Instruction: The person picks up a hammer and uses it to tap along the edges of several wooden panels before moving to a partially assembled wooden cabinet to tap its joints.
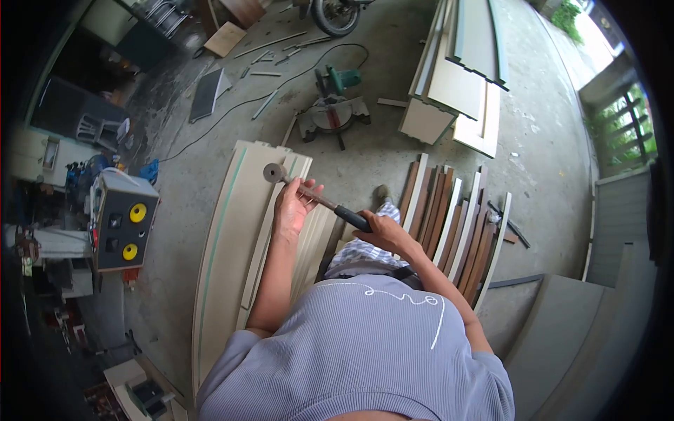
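Note:
A hammer (319,198) with a round, rusty head and a black grip is held across the front of my body, its head up and to the left. My right hand (381,232) is wrapped round the black grip. Near the head, my left hand (295,203) supports the shaft, palm up, with its thumb and fingers around it. Beneath and left of my left arm lie long cream panels (228,231) with a green stripe. To the right of my right hand, brown and white strips (449,224) lie side by side on the floor.
A green miter saw (333,105) stands on the concrete ahead, its cable running left. More panels (456,91) are stacked at the upper right. A speaker box (126,223) with yellow cones stands at the left. A motorcycle wheel (335,15) shows at the top.

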Demonstrator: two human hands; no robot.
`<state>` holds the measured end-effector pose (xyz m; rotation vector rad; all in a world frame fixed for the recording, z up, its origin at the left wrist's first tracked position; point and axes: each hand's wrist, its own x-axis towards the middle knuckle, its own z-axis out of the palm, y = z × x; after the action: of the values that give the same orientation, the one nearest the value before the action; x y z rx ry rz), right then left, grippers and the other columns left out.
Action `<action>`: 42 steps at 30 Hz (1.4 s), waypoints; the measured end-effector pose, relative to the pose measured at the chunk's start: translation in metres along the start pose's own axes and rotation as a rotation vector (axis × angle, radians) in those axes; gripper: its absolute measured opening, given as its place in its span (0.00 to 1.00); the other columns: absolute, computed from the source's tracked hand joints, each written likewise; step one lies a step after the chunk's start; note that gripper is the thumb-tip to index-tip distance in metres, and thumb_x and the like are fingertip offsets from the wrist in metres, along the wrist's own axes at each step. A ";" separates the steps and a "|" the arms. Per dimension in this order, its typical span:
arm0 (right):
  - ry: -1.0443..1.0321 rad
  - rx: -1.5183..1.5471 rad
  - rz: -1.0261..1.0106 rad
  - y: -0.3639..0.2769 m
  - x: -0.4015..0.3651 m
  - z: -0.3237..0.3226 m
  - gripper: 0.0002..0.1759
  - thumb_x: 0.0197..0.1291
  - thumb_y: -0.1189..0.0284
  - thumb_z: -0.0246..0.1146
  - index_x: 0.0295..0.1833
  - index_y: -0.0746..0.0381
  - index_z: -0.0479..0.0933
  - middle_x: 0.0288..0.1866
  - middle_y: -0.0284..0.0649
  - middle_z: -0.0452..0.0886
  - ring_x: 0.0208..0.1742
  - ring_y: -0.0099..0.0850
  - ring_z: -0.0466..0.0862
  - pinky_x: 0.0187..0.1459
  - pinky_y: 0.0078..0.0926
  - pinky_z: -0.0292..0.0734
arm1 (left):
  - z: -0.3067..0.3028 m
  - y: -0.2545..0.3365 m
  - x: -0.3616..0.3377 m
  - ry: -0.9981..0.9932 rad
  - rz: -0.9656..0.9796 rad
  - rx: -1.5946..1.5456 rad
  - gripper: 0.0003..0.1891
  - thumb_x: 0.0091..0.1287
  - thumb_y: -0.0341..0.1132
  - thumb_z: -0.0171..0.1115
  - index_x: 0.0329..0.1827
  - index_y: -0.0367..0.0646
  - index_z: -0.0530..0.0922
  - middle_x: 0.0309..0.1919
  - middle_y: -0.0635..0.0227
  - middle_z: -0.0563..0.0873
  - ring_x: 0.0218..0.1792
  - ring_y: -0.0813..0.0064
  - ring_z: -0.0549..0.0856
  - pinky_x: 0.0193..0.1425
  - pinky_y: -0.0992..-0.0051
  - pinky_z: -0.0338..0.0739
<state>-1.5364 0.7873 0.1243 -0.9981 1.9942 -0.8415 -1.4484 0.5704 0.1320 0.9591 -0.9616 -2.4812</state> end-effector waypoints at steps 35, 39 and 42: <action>0.132 0.100 0.289 0.112 0.051 -0.214 0.23 0.51 0.59 0.62 0.50 0.60 0.70 0.29 0.48 0.79 0.35 0.45 0.80 0.38 0.39 0.73 | 0.214 -0.022 0.184 -0.182 -0.281 0.453 0.13 0.66 0.42 0.53 0.44 0.41 0.72 0.43 0.60 0.81 0.39 0.75 0.80 0.46 0.74 0.76; 0.211 0.194 0.347 0.123 0.027 -0.210 0.23 0.51 0.59 0.62 0.51 0.58 0.69 0.30 0.48 0.79 0.36 0.43 0.80 0.38 0.39 0.73 | 0.241 -0.035 0.188 -0.238 -0.339 0.545 0.13 0.66 0.42 0.53 0.44 0.42 0.73 0.42 0.61 0.81 0.40 0.75 0.80 0.46 0.74 0.76; 0.231 0.266 0.391 0.132 0.013 -0.212 0.24 0.51 0.59 0.62 0.52 0.59 0.69 0.32 0.49 0.79 0.36 0.44 0.80 0.39 0.39 0.72 | 0.260 -0.052 0.195 -0.311 -0.382 0.581 0.13 0.67 0.43 0.52 0.44 0.42 0.73 0.41 0.61 0.81 0.40 0.77 0.80 0.47 0.75 0.75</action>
<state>-1.7654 0.8863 0.1232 -0.3547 2.1030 -0.9988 -1.7709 0.6353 0.1465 1.0059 -1.8228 -2.7743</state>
